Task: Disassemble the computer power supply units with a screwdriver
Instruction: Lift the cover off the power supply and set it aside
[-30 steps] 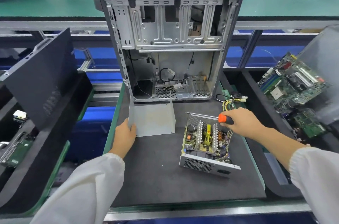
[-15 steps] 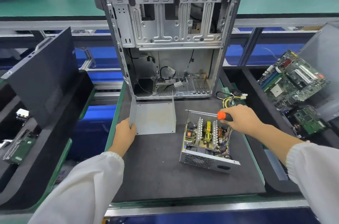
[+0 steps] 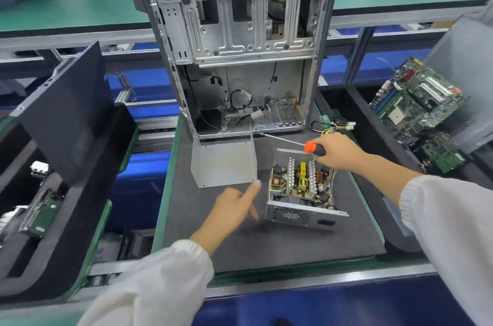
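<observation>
Grey metal power supply unit (image 3: 301, 192), lidless, circuit board exposed.

The scene is seen by one wide camera worn on the head, pointed forward and down, close above the dark mat (image 3: 266, 245), with the tall computer case (image 3: 240, 59) seen straight ahead behind it.

bare mat (image 3: 266, 243) nearside, case (image 3: 240, 59) blocking behind
</observation>
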A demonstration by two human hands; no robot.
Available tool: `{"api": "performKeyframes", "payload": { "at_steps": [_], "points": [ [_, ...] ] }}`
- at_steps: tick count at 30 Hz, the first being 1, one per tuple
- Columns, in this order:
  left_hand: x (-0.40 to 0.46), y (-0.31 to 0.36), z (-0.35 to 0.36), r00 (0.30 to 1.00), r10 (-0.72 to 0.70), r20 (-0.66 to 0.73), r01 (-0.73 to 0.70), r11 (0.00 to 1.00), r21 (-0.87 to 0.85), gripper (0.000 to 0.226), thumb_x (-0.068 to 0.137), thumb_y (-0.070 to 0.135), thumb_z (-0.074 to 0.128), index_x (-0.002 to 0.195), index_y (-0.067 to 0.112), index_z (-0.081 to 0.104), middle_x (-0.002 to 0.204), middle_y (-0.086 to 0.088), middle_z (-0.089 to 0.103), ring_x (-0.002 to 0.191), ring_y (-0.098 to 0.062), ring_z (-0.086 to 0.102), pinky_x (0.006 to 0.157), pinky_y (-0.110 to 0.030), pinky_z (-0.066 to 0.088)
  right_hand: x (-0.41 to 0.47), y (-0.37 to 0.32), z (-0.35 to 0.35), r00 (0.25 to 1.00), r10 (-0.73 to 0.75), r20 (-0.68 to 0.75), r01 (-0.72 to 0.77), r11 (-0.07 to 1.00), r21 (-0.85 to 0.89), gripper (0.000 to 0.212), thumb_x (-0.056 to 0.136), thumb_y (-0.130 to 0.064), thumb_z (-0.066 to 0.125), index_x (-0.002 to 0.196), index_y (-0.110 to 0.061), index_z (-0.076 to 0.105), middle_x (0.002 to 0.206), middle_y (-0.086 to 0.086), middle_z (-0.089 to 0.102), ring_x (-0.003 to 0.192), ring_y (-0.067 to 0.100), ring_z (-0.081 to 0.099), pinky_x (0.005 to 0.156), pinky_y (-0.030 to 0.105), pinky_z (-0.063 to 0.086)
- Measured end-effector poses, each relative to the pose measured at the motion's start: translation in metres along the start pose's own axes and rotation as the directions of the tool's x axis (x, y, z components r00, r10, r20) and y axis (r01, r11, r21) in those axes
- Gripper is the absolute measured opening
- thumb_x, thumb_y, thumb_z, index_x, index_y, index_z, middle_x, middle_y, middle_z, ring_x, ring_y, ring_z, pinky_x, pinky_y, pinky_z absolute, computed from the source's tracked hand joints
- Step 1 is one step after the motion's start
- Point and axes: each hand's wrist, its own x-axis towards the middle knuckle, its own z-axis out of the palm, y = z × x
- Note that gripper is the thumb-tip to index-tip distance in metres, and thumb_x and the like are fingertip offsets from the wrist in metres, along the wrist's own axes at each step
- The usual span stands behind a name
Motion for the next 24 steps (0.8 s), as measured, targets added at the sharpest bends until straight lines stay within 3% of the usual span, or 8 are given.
{"api": "performKeyframes", "payload": {
  "at_steps": [2, 5, 9, 13, 15, 17, 21, 24],
  "points": [
    [-0.001, 0.000, 0.018, 0.988, -0.075, 0.137, 0.090, 0.991, -0.103, 0.067, 0.089, 0.068, 0.046, 0.075, 0.006, 0.067, 0.033, 0.010, 0.034, 0.035, -0.010, 0.033, 0.040, -0.018, 0.032, -0.002, -0.003, -0.001, 1.000, 0.030, -0.007, -0.030, 1.000, 0.004, 0.012, 0.090, -0.020, 0.061, 0.088, -0.010, 0.066, 0.085, 0.009, 0.068, 0.081, 0.028, 0.063, 0.065, 0.031, 0.043],
    [0.005, -0.005, 0.029, 0.980, -0.041, 0.197, 0.108, 0.933, -0.342, 0.046, 0.091, 0.053, 0.059, 0.085, 0.010, 0.046, 0.045, 0.007, 0.025, 0.041, -0.011, 0.018, 0.040, -0.019, 0.019, -0.009, -0.003, -0.004, 0.994, 0.110, -0.003, -0.110, 0.993, 0.052, 0.022, 0.088, -0.021, 0.064, 0.070, -0.022, 0.052, 0.076, 0.004, 0.061, 0.078, 0.028, 0.062, 0.066, 0.028, 0.041],
    [0.021, -0.005, 0.035, 0.992, -0.030, 0.122, 0.088, 0.862, -0.499, 0.028, 0.096, 0.032, 0.061, 0.092, 0.007, 0.047, 0.061, -0.005, 0.029, 0.042, -0.010, 0.021, 0.040, -0.020, 0.027, -0.022, 0.004, -0.006, 0.967, 0.255, 0.000, -0.255, 0.966, 0.046, 0.021, 0.087, -0.022, 0.065, 0.073, -0.010, 0.055, 0.078, 0.011, 0.062, 0.072, 0.027, 0.056, 0.064, 0.028, 0.039],
    [0.042, -0.010, 0.022, 0.997, -0.055, -0.050, 0.010, 0.765, -0.644, 0.016, 0.103, 0.012, 0.042, 0.097, 0.003, 0.054, 0.048, 0.004, 0.037, 0.045, -0.010, 0.035, 0.045, -0.022, 0.033, -0.028, -0.001, -0.008, 0.920, 0.372, 0.122, -0.382, 0.921, 0.072, 0.041, 0.086, -0.029, 0.068, 0.062, -0.011, 0.040, 0.061, 0.004, 0.046, 0.067, 0.025, 0.049, 0.051, 0.028, 0.033],
    [0.049, -0.026, 0.009, 0.981, -0.093, -0.172, -0.034, 0.784, -0.620, 0.024, 0.101, 0.004, 0.034, 0.102, 0.004, 0.058, 0.059, -0.002, 0.046, 0.056, -0.014, 0.049, 0.047, -0.019, 0.037, -0.028, -0.005, -0.008, 0.881, 0.421, 0.218, -0.457, 0.875, 0.158, 0.036, 0.083, -0.023, 0.071, 0.062, -0.011, 0.045, 0.062, 0.005, 0.049, 0.065, 0.022, 0.048, 0.050, 0.027, 0.034],
    [0.049, -0.048, 0.000, 0.959, -0.087, -0.269, -0.080, 0.831, -0.551, 0.030, 0.098, -0.002, 0.032, 0.103, 0.004, 0.061, 0.071, -0.004, 0.056, 0.070, -0.017, 0.058, 0.057, -0.017, 0.042, -0.025, -0.007, -0.006, 0.845, 0.436, 0.309, -0.520, 0.805, 0.286, 0.018, 0.079, -0.012, 0.073, 0.072, -0.004, 0.059, 0.071, 0.012, 0.058, 0.069, 0.025, 0.053, 0.060, 0.028, 0.041],
    [0.036, -0.084, -0.001, 0.901, 0.115, -0.419, -0.256, 0.920, -0.297, 0.046, 0.086, -0.022, 0.028, 0.097, 0.005, 0.063, 0.085, -0.009, 0.065, 0.088, -0.021, 0.061, 0.081, -0.014, 0.048, -0.023, -0.009, -0.004, 0.816, 0.431, 0.384, -0.564, 0.740, 0.367, 0.014, 0.077, 0.000, 0.073, 0.082, 0.002, 0.060, 0.080, 0.019, 0.060, 0.071, 0.028, 0.057, 0.067, 0.035, 0.045],
    [0.030, -0.097, 0.003, 0.859, 0.256, -0.443, -0.344, 0.930, -0.130, 0.049, 0.088, -0.022, 0.030, 0.105, 0.007, 0.067, 0.099, -0.006, 0.069, 0.097, -0.017, 0.065, 0.097, -0.023, 0.048, -0.021, -0.008, -0.005, 0.800, 0.439, 0.409, -0.584, 0.728, 0.360, 0.017, 0.075, 0.003, 0.072, 0.085, 0.004, 0.059, 0.082, 0.020, 0.059, 0.075, 0.029, 0.058, 0.071, 0.037, 0.047]
  ]
}}
